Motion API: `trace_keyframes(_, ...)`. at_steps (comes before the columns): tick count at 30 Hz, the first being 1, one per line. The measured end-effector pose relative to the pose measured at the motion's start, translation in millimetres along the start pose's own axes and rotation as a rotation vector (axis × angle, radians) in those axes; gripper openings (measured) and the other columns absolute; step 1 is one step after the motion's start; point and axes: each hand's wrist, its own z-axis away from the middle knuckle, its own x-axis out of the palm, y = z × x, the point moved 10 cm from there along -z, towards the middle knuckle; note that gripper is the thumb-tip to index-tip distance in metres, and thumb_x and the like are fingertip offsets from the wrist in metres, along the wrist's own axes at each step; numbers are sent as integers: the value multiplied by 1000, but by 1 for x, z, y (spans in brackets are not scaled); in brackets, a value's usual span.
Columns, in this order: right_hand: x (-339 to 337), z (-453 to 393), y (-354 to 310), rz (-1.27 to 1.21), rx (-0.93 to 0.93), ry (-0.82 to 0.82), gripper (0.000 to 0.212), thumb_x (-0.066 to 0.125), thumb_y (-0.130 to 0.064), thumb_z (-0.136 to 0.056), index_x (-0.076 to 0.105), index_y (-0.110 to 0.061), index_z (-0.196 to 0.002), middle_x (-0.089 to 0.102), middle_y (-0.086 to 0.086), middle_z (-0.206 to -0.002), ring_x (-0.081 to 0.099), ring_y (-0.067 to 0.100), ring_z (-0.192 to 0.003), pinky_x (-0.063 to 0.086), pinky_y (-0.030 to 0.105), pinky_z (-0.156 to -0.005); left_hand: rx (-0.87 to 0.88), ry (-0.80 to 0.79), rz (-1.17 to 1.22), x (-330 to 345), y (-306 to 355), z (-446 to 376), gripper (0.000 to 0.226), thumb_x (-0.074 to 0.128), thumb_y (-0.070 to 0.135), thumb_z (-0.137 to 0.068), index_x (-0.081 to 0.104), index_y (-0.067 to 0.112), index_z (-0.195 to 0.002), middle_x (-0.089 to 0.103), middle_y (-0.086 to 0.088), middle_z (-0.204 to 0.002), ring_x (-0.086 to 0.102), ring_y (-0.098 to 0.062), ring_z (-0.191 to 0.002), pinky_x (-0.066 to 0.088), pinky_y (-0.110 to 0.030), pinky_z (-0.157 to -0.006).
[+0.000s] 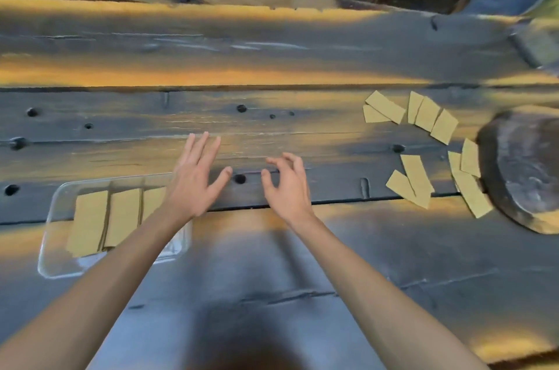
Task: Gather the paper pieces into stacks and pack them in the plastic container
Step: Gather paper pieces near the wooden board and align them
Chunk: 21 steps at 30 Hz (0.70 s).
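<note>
Across the whole lower view runs a dark plank table (272, 45), weathered, knotted, streaked with orange light. At its right edge sits a round slab of dark wood (526, 170), lying flat, partly cut off by the frame. On the near left of the table lies the clear plastic container (54, 263), a shallow rectangular tray; inside it stand three stacks of tan paper (90, 221) side by side, the rightmost one partly hidden behind the left forearm. Loose paper pieces (414, 179) lie scattered on the right of the table, well apart from the container: one cluster farther back, another nearer, and a few touching or tucked against the round slab. Both bare forearms reach forward from the bottom of the view. The left hand (193, 176) hovers over the container's far right corner, fingers straight and spread, holding nothing. The right hand (287, 185) hangs just beside it over bare wood, fingers loosely curled, thumb and forefinger apart, also holding nothing. The two hands are near each other but not touching.
</note>
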Motion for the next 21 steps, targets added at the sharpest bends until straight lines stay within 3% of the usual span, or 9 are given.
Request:
trace_keyframes(3,-40,-2,43,29,66,17,36,57,-34,-98,61,-22,-132,36,7,-153,42,21,-140,38,36,-112,27,-24,-17,24,37,-11,71,32,58,-95,20,22,-156,11,-4,-165,-4,-23,-153,12,-45,-121)
trace_keyframes(7,-90,-5,99,84,160,30,39,57,-32,-98,59,-22,-136,28,10,-160,40,24,-142,34,33,-112,92,-62,-47,56,85,-27,66,39,47,-100,20,20,-156,13,-5,-165,-3,-23,-153,13,-46,-122)
trace_keyframes(10,-126,-4,143,105,229,38,40,57,-30,-99,56,-21,-137,27,11,-160,35,25,-145,30,34,-115,170,-63,-93,79,122,-40,62,39,41,-99,27,13,-154,24,-8,-162,8,-26,-152,17,-45,-121)
trace_keyframes(14,-186,3,215,114,353,92,45,58,-21,-98,52,-10,-141,34,16,-155,29,28,-149,25,34,-121,230,-124,-114,124,173,-58,60,53,26,-95,36,11,-149,35,-10,-157,19,-29,-150,27,-48,-116)
trace_keyframes(18,-258,16,294,192,505,172,48,57,-16,-95,47,-6,-141,40,16,-151,35,31,-143,29,35,-116,465,-300,-236,183,240,-68,59,54,28,-90,41,14,-147,36,-6,-156,21,-25,-150,40,-46,-110)
trace_keyframes(21,-307,24,343,205,600,242,52,56,-16,-96,42,-7,-145,38,13,-154,35,33,-144,34,42,-115,642,-395,-337,219,290,-84,64,55,34,-87,40,18,-147,34,-2,-157,21,-23,-150,37,-41,-110)
